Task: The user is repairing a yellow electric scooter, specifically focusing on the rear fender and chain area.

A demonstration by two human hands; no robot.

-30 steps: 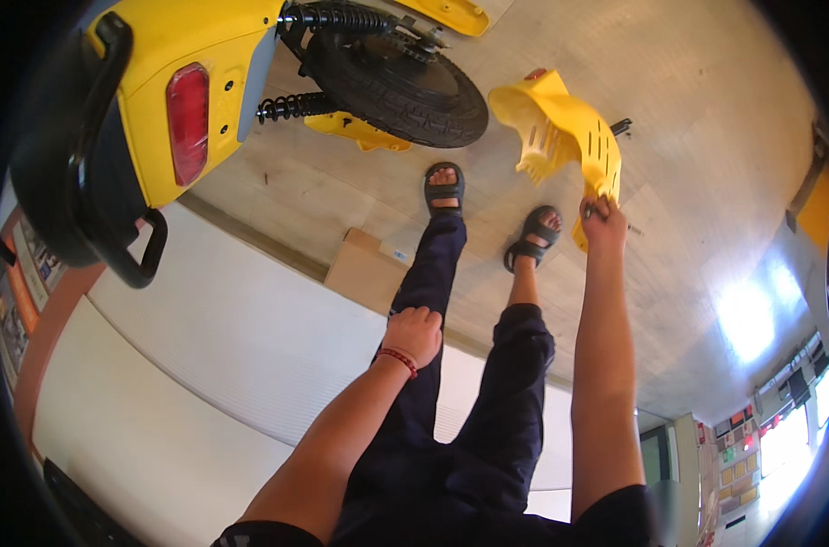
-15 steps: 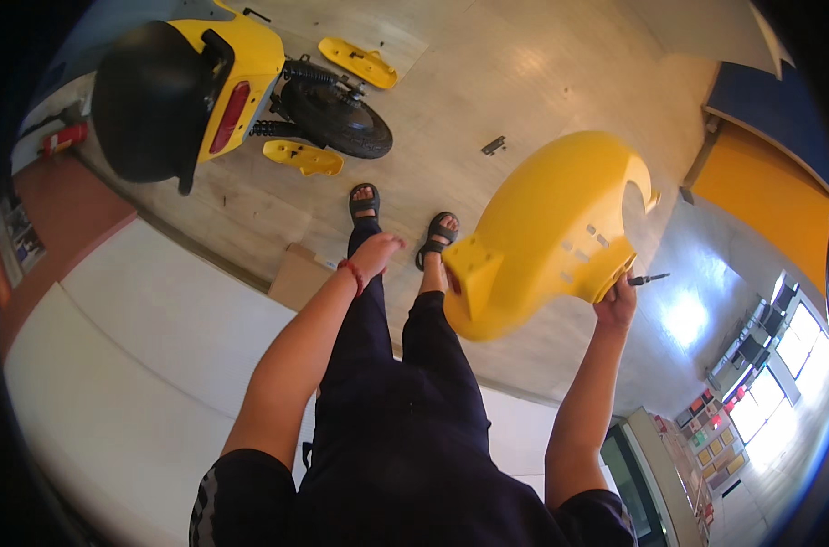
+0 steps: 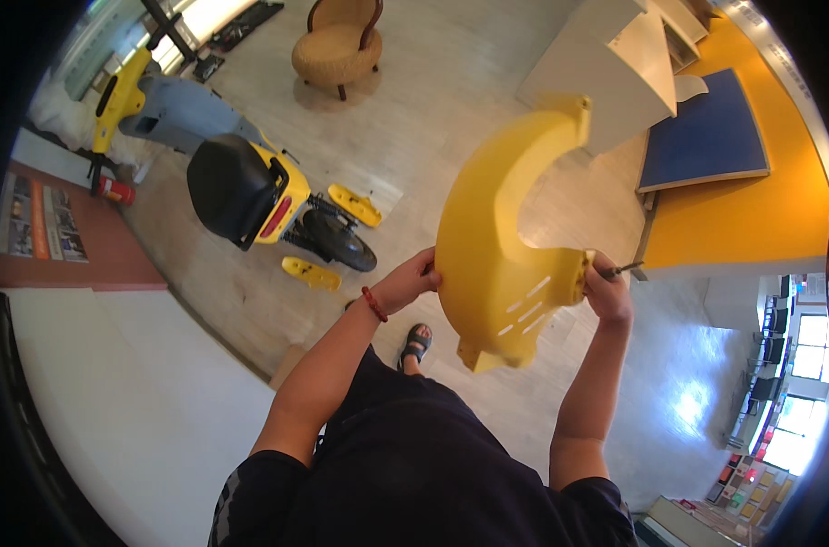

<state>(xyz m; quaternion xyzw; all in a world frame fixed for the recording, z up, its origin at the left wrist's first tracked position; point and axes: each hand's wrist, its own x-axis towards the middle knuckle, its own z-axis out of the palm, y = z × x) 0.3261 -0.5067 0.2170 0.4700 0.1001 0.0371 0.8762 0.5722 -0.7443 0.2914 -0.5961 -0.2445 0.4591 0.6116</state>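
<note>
A large curved yellow plastic fender [image 3: 487, 228], with several slots, is raised in front of me. My left hand [image 3: 414, 281], with a red bracelet at the wrist, has its fingers closed on the fender's left edge. My right hand [image 3: 607, 290] grips the bracket end on the fender's right, and a thin dark tool [image 3: 626, 268] sticks out from these fingers. Behind, at the left, stands a yellow and grey scooter [image 3: 223, 191] with its rear wheel [image 3: 341, 244] exposed. Two yellow plastic panels [image 3: 355, 205] [image 3: 312, 272] lie on the floor on either side of that wheel.
A tan chair [image 3: 337, 55] stands at the back. A white desk unit [image 3: 597, 68], blue panel [image 3: 701, 128] and orange surface [image 3: 742, 228] are at the right. A white counter [image 3: 113, 392] is at the lower left; a red extinguisher [image 3: 115, 190] is beside the scooter.
The fender has risen and swung up in front of me. My left hand, free half a second ago, now grips it. The view has tilted up, showing more of the room.
</note>
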